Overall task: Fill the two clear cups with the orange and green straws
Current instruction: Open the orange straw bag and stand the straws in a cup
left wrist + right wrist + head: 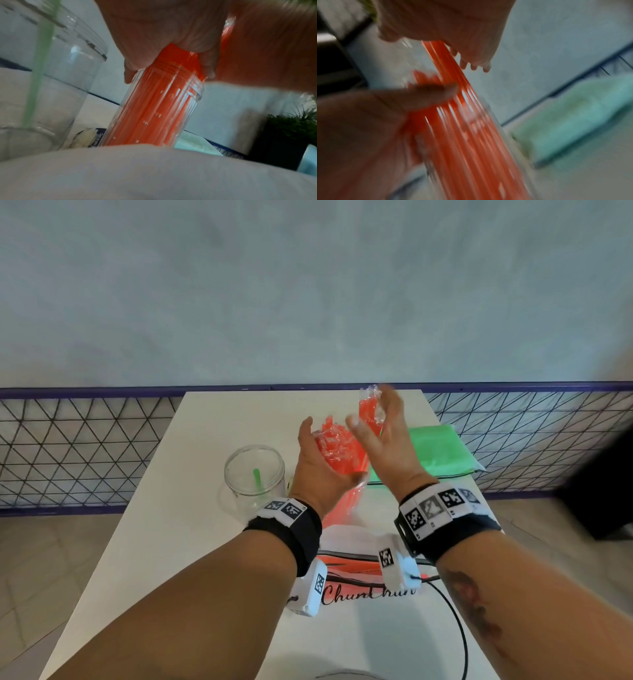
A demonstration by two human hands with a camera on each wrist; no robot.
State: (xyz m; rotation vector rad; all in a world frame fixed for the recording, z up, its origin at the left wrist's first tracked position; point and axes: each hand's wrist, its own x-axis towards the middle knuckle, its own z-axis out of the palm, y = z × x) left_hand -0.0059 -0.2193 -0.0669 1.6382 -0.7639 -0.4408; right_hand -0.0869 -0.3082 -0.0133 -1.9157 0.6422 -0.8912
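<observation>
— Over the white table, what does the left side look like?

— Farthest left stands a clear cup, round and ribbed near the rim, upright, with one green straw leaning inside it. Just to its right the left hand is raised, palm turned inward, fingers curled round a bunch of orange straws. Each straw sits in a crinkly clear wrapper. The left wrist view shows the bunch standing in a second clear cup, packed tight, with the fingers at the cup's mouth.

— And the right hand?

— The right hand is higher and farther back, blurred. Its thumb and fingers pinch a smaller group of wrapped orange straws, held above the bunch. In the right wrist view the thumb presses against the straws.

— Anything readable?

— Below the hands lies a white and orange bag printed with cursive black script that reads roughly "Chunchun"; the middle letters are hidden. Both wrists carry black bands with white blocks bearing square black-and-white markers.

— Farther right?

— A flat green packet, smooth and glossy, lies on the table behind the right wrist. Whether it holds straws cannot be told. A black cable trails off the near edge.
</observation>
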